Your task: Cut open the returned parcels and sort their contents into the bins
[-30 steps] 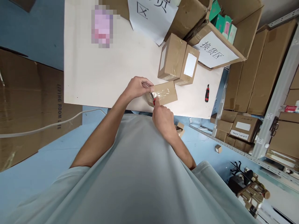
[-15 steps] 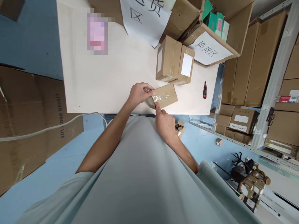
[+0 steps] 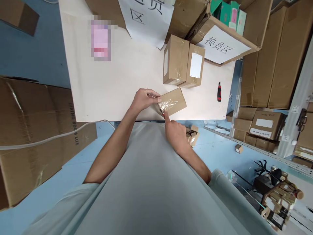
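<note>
A small brown carton [image 3: 174, 99] lies tilted near the front edge of the white table, with shiny clear tape across its left part. My left hand [image 3: 144, 100] grips the carton's left end, thumb on top and fingers at the far side. At the carton's near left corner is my right hand [image 3: 175, 132], index finger stretched forward and the other fingers curled. A bit of red shows beside that fingertip; the rest of what this hand holds is hidden. Off to the right, a red and black utility knife [image 3: 219, 92] lies on the table [image 3: 117, 88].
Two taped cartons [image 3: 177, 62] stand just behind the work. Farther back is a large open box [image 3: 254, 29] holding green packages, with a paper sign [image 3: 223, 45]. A blurred pink item [image 3: 100, 39] lies at left. Shelving with boxes [image 3: 265, 124] stands at right.
My right hand has moved slightly toward the table's front edge along the carton's left end. My left hand keeps its grip. The whole view has shifted a little.
</note>
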Tool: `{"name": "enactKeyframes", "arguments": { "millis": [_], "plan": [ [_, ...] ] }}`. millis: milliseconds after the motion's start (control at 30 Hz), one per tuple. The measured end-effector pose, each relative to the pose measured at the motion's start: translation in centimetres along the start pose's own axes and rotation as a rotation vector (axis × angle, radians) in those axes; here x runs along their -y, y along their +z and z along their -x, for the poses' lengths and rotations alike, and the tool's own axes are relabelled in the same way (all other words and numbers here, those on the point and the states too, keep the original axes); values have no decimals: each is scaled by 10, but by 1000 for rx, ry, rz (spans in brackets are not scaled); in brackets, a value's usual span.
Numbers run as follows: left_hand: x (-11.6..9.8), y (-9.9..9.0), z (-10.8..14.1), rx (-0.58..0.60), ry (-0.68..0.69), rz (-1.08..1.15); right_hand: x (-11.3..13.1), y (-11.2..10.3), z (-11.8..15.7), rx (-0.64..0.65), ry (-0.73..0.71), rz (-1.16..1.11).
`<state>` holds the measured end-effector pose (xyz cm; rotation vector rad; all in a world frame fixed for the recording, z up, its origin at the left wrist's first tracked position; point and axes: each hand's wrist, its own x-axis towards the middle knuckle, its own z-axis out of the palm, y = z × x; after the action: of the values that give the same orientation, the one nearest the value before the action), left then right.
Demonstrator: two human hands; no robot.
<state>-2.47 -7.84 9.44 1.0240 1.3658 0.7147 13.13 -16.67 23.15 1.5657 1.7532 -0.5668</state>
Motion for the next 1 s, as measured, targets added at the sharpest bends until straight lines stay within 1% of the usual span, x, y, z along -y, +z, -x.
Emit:
{"name": "enactKeyframes", "arguments": {
  "millis": [100,200,333,433,500,533,600,667,700,767,800,833,900,1000],
  "plan": [
    [0,3,4,-54,9,-25,-5,1,0,-16,-58,-15],
    [-1,6,7,-97,-3,-39,-9,4,2,23,-90,1],
    [-2,9,8,-126,-11,-35,-19,10,14,56,-135,6],
    [-3,11,13,-142,-14,-40,-38,7,26,38,-191,-28],
    [-3,11,18,-158,-15,-46,-59,3,27,-34,-192,-110],
    [-4,11,21,-166,-14,-50,-71,1,22,-99,-162,-175],
    [-5,13,26,-180,-10,-72,-96,4,3,-264,-57,-339],
    [-5,16,31,-198,-2,-116,-118,13,-25,-420,20,-503],
    [-5,18,32,-210,2,-143,-126,20,-39,-451,15,-580],
    [-5,24,34,-239,6,-201,-135,35,-60,-439,-40,-721],
    [-5,27,34,-255,6,-230,-135,43,-65,-421,-62,-766],
    [-4,30,34,-274,9,-264,-133,49,-68,-406,-73,-791],
    [-6,38,35,-316,36,-347,-127,58,-66,-411,-49,-798],
    [-12,56,37,-371,150,-518,-120,62,-61,-481,38,-800]
  ]
}}
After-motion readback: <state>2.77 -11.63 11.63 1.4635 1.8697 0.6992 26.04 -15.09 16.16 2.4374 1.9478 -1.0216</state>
